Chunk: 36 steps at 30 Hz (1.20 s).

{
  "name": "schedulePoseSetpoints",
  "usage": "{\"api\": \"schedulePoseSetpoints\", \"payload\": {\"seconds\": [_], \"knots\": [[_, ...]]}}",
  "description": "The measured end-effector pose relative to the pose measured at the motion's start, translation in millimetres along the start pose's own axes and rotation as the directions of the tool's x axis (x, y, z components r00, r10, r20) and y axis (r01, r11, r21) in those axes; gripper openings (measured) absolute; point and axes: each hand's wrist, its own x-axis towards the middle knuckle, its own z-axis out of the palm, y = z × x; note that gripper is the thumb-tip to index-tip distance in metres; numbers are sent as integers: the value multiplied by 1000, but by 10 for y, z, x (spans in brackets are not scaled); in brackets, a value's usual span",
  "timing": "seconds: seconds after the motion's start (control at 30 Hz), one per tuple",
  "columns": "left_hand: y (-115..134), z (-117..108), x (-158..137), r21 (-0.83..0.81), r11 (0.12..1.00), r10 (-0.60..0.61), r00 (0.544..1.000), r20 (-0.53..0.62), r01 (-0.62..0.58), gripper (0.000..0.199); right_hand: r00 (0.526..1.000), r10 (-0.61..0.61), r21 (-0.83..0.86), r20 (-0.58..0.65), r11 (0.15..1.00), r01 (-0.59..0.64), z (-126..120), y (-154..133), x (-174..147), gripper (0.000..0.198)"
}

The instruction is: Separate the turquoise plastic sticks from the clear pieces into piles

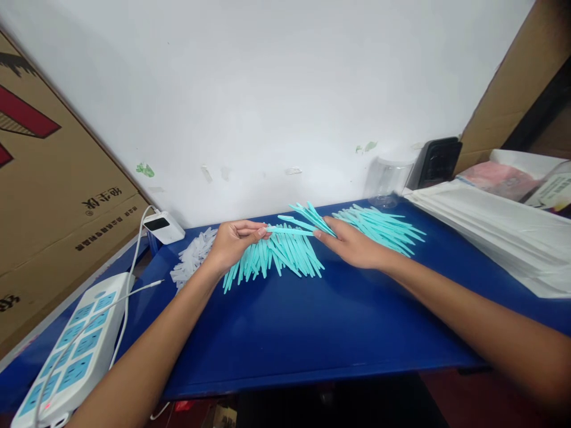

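My left hand (238,241) pinches the tip of one slim turquoise eyebrow razor (289,230) between thumb and fingers. Whether a small cap is also in those fingertips I cannot tell. The other end of that razor reaches my right hand (350,242), which is closed around a fanned bunch of the same razors (312,215). Below and between the hands lies a pile of turquoise razors (285,255). A second razor pile (379,229) is just beyond my right hand. Behind my left wrist is a heap of small translucent plastic caps (194,258), partly covered by the arm.
The blue table (312,333) meets a white wall. At left are a power strip (75,345), a white device with a dark screen (164,227) and a cardboard box (57,196). At right stand a clear jar (391,181), a black object (439,160) and stacked white sheets (491,232).
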Motion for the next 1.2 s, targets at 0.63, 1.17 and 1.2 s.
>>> {"api": "schedulePoseSetpoints", "payload": {"seconds": [0.63,1.17,1.2], "knots": [[-145,-934,193,911,410,204,977,-57,-33,24,998,-54,76,-36,995,57,-99,114,93,44],[-373,-1108,263,809,580,-260,963,70,98,26,1000,11,-5,28,1000,-11,-78,85,42,52],[-357,-1087,258,780,620,-234,969,84,82,28,999,-1,1,45,1000,1,-79,73,37,53]]}}
